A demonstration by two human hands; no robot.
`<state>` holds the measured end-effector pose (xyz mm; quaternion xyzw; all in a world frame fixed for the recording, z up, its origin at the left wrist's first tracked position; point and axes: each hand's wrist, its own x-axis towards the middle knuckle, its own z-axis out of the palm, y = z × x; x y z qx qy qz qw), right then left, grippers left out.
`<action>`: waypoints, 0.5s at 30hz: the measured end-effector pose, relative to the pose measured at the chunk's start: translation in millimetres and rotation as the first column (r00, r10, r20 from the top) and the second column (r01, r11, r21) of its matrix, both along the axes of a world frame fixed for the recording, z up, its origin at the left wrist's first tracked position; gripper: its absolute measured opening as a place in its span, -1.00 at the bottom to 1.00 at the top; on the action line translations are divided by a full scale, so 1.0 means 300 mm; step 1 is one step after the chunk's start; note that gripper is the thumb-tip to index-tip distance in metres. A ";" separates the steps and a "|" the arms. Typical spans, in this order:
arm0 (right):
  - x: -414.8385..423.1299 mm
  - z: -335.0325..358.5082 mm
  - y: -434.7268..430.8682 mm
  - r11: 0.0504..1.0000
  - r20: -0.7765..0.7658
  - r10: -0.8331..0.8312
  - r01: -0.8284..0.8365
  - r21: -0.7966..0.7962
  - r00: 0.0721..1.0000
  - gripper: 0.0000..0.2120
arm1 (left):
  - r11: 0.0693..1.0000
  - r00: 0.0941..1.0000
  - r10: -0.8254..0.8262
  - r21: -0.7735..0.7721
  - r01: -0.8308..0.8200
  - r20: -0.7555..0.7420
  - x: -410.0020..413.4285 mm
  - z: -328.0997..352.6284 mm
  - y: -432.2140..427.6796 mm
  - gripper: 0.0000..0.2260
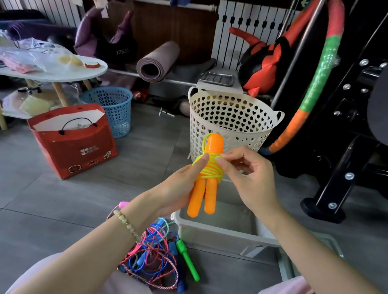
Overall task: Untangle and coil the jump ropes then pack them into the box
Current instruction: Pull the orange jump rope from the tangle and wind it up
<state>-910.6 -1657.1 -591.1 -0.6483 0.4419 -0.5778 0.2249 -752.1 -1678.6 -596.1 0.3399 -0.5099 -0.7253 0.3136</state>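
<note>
I hold a jump rope with orange handles (210, 192) and a yellow cord (209, 169) wound round them, above the white plastic box (217, 232). My left hand (179, 190) grips the handles from the left, thumb on the coil. My right hand (246, 173) pinches the yellow cord at the coil's right side. On the floor left of the box lies a tangled pile of jump ropes (154, 257) in blue, pink and red-white, with a green handle (187, 259) sticking out. The box's inside looks empty where visible.
A cream perforated basket (232, 120) stands just behind my hands. A red gift bag (73, 139), a blue basket (112, 106) and a white low table (50, 73) are at the left. Black gym equipment (346, 161) and a padded hoop (315, 84) fill the right.
</note>
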 end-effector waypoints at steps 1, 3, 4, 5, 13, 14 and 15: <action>0.000 -0.001 -0.003 1.000 -0.029 0.005 -0.005 -0.016 1.000 -0.93 | 1.000 1.000 -0.019 0.005 0.019 -0.020 0.008 0.002 -0.005 -0.59; 0.004 -0.006 -0.004 0.999 -0.079 0.010 -0.014 -0.052 0.997 -0.93 | 1.000 0.999 -0.018 -0.010 0.018 -0.037 0.023 0.003 -0.011 -0.60; 0.009 -0.008 -0.003 0.998 -0.086 0.010 -0.015 -0.057 0.996 -0.93 | 1.000 1.000 0.001 -0.022 -0.001 -0.025 0.029 0.009 -0.010 -0.64; 0.013 -0.009 -0.001 0.999 -0.087 0.008 -0.012 -0.047 0.996 -0.94 | 0.999 1.000 0.025 -0.036 -0.025 0.001 0.034 0.014 -0.009 -0.68; 0.022 0.005 -0.012 0.997 -0.046 -0.055 0.057 0.056 0.997 -0.95 | 0.921 0.957 0.285 -0.292 -0.258 0.052 -0.020 -0.028 -0.002 -0.75; 0.024 0.005 -0.011 0.997 -0.048 -0.062 0.064 0.045 0.997 -0.94 | 0.906 0.953 0.302 -0.317 -0.280 0.023 -0.024 -0.035 -0.008 -0.78; 0.027 0.005 -0.011 0.997 -0.056 -0.069 0.071 0.031 0.996 -0.95 | 0.891 0.950 0.311 -0.355 -0.283 0.021 -0.021 -0.042 -0.018 -0.81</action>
